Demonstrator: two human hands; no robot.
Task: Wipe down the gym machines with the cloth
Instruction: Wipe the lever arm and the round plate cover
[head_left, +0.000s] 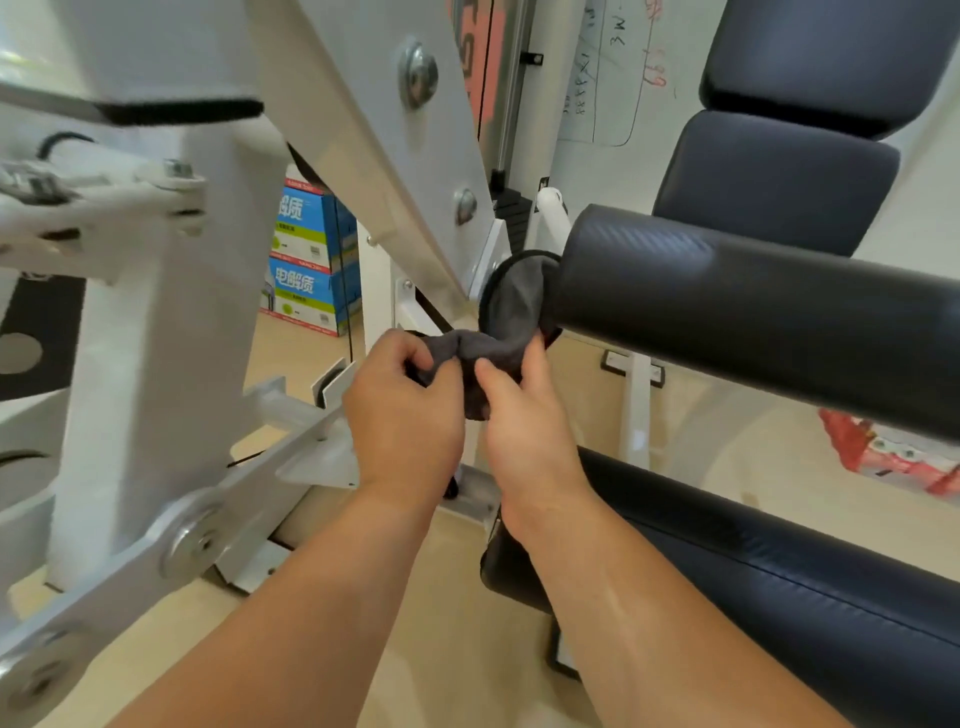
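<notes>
At the roller pad (727, 312) end, our left hand (405, 410) and right hand (524, 426) clamp fingers on the cloth (488, 353), prob. bunching it for firmer wiping.

Beige floor (457, 649), white machine frame (135, 364), stacked blue boxes (311, 260)

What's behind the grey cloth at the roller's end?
The cloth drapes over the end of the upper roller pad; only a black rim shows round it. The end face itself is covered.
</notes>
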